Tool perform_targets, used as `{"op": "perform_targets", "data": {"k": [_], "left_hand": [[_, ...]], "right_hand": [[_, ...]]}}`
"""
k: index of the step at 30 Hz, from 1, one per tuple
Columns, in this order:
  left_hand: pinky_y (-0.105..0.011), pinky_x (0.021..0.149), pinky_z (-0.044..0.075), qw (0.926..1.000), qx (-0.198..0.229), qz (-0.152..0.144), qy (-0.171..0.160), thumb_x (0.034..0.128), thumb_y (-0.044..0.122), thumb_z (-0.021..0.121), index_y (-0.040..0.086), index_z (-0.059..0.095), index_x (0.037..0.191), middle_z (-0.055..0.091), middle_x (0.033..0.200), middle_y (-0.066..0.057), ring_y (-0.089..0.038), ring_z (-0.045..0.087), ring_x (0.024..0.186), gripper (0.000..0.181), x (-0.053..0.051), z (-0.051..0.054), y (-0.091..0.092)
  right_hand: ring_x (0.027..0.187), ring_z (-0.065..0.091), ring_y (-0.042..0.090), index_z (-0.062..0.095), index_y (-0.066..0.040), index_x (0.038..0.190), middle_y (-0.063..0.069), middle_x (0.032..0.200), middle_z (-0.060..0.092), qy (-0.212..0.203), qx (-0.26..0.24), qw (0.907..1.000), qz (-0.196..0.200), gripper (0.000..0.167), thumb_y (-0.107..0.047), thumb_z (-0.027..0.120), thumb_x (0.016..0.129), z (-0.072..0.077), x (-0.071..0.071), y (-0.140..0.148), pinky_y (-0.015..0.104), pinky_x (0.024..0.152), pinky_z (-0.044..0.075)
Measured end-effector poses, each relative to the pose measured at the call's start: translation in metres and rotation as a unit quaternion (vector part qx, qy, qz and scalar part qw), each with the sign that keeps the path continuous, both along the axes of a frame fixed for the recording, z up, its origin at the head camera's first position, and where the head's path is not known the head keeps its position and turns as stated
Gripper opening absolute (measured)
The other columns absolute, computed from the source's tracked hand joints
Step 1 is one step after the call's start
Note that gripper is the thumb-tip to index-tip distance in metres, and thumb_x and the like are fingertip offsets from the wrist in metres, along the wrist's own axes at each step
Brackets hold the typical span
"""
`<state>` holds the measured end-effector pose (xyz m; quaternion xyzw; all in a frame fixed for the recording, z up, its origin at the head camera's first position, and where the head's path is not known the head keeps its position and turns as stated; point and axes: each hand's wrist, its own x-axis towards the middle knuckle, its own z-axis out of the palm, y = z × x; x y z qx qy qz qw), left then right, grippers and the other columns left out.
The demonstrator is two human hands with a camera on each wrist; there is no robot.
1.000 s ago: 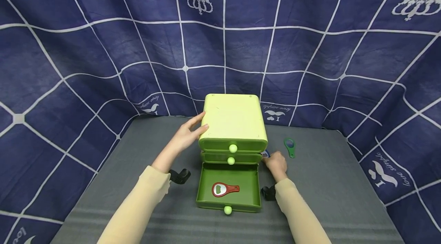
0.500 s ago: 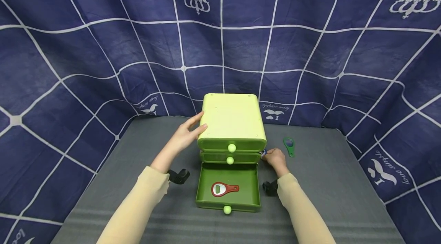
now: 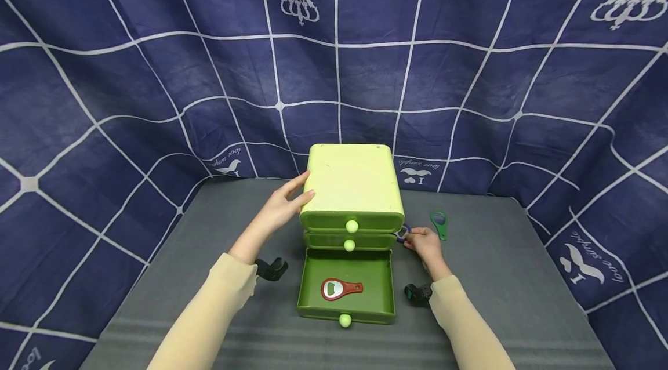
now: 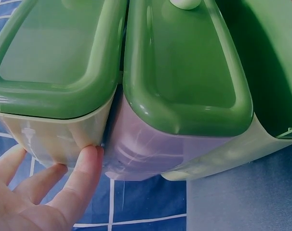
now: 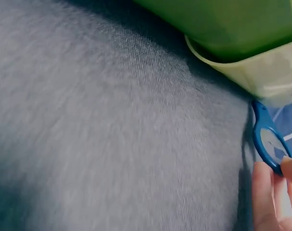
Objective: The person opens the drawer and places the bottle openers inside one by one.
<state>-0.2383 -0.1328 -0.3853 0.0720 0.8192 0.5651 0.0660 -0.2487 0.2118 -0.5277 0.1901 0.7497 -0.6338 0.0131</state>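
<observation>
A small drawer cabinet [image 3: 351, 177], pale yellow with green drawers, stands on the grey table. My left hand [image 3: 282, 205] rests its outstretched fingers against the cabinet's left side; the left wrist view shows the fingertips [image 4: 90, 153] touching beside the top drawer [image 4: 52, 53]. At the cabinet's right side my right hand [image 3: 427, 244] pinches a blue bottle opener [image 5: 259, 139] by its round head, between thumb and fingers. Its handle points toward the cabinet's base. In the pulled-out bottom drawer [image 3: 365, 265] lies a red bottle opener [image 3: 341, 287].
A green opener-shaped piece [image 3: 439, 224] lies on the table [image 3: 501, 265] to the right of the cabinet. The middle drawer [image 3: 334, 239] is pushed in. A blue curtain [image 3: 376, 74] with white lines surrounds the table at the back and sides.
My right hand has moved slightly right, away from the cabinet, and more of the blue bottle opener shows. My left hand stays in place on the cabinet.
</observation>
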Motion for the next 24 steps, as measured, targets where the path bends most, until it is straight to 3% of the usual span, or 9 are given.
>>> {"op": "perform_targets", "data": {"k": [4, 8, 13, 15, 19, 20, 22, 24], "left_hand": [[-0.044, 0.102, 0.048, 1.0000, 0.007, -0.001, -0.005, 0.0981, 0.037, 0.061, 0.029, 0.033, 0.155, 0.033, 0.160, -0.006, -0.022, 0.038, 0.143, 0.064, 0.000, 0.001, 0.001], [-0.044, 0.103, 0.048, 1.0000, 0.004, 0.001, -0.007, 0.0983, 0.036, 0.061, 0.029, 0.033, 0.155, 0.033, 0.160, -0.005, -0.022, 0.037, 0.143, 0.063, 0.001, 0.002, 0.001], [-0.044, 0.103, 0.048, 1.0000, 0.004, 0.004, -0.006, 0.0981, 0.035, 0.061, 0.029, 0.034, 0.154, 0.034, 0.159, -0.006, -0.023, 0.041, 0.141, 0.063, 0.001, 0.002, 0.001], [-0.044, 0.103, 0.048, 0.9999, 0.008, 0.005, -0.009, 0.0980, 0.035, 0.062, 0.029, 0.034, 0.154, 0.035, 0.159, -0.006, -0.023, 0.042, 0.139, 0.063, 0.001, 0.002, 0.002], [-0.044, 0.103, 0.048, 0.9999, 0.007, 0.003, -0.010, 0.0984, 0.035, 0.061, 0.028, 0.034, 0.155, 0.033, 0.160, -0.007, -0.023, 0.041, 0.141, 0.063, 0.001, 0.002, 0.002], [-0.044, 0.103, 0.048, 0.9999, 0.007, 0.001, -0.009, 0.0985, 0.035, 0.061, 0.028, 0.033, 0.155, 0.033, 0.160, -0.007, -0.024, 0.040, 0.142, 0.063, 0.001, 0.002, 0.002], [-0.045, 0.104, 0.047, 1.0000, 0.005, -0.001, -0.006, 0.0986, 0.036, 0.060, 0.028, 0.033, 0.155, 0.032, 0.160, -0.007, -0.025, 0.037, 0.144, 0.063, 0.001, 0.002, 0.001], [-0.046, 0.104, 0.047, 1.0000, 0.005, -0.003, -0.003, 0.0986, 0.037, 0.060, 0.029, 0.033, 0.155, 0.032, 0.161, -0.007, -0.025, 0.034, 0.146, 0.063, 0.000, 0.001, 0.001]], "right_hand": [[0.065, 0.064, 0.003, 0.048, 0.017, 0.117, 0.016, 0.094, 0.062, 0.012, -0.036, 0.9993, 0.000, 0.028, 0.006, 0.056, 0.092, 0.007, 0.007, 0.013, 0.018, 0.066, 0.058], [0.067, 0.064, 0.001, 0.044, 0.017, 0.121, 0.005, 0.087, 0.059, 0.022, -0.079, 0.9967, 0.005, 0.031, 0.008, 0.053, 0.093, 0.023, 0.018, 0.026, 0.017, 0.068, 0.057], [0.069, 0.065, 0.002, 0.041, 0.016, 0.125, -0.005, 0.082, 0.063, 0.032, -0.084, 0.9956, 0.028, 0.035, 0.005, 0.054, 0.094, 0.040, 0.032, 0.043, 0.018, 0.071, 0.058], [0.072, 0.066, 0.004, 0.043, 0.014, 0.124, -0.004, 0.085, 0.064, 0.038, -0.076, 0.9956, 0.039, 0.035, 0.002, 0.056, 0.094, 0.038, 0.035, 0.053, 0.021, 0.074, 0.059], [0.077, 0.067, 0.005, 0.057, -0.005, 0.113, -0.007, 0.089, 0.068, 0.068, -0.078, 0.9919, 0.074, 0.021, -0.010, 0.063, 0.094, 0.003, 0.030, 0.084, 0.022, 0.073, 0.059], [0.078, 0.067, 0.006, 0.057, -0.005, 0.114, -0.005, 0.091, 0.068, 0.068, -0.070, 0.9916, 0.084, 0.022, -0.012, 0.064, 0.094, 0.003, 0.032, 0.087, 0.023, 0.074, 0.059], [0.079, 0.065, 0.005, 0.057, -0.004, 0.117, -0.005, 0.092, 0.067, 0.060, -0.044, 0.9913, 0.108, 0.025, -0.014, 0.063, 0.095, 0.014, 0.040, 0.087, 0.023, 0.074, 0.059], [0.079, 0.063, 0.006, 0.052, 0.005, 0.124, -0.002, 0.094, 0.064, 0.040, -0.007, 0.9897, 0.137, 0.033, -0.011, 0.059, 0.096, 0.037, 0.053, 0.081, 0.025, 0.075, 0.059]]}}
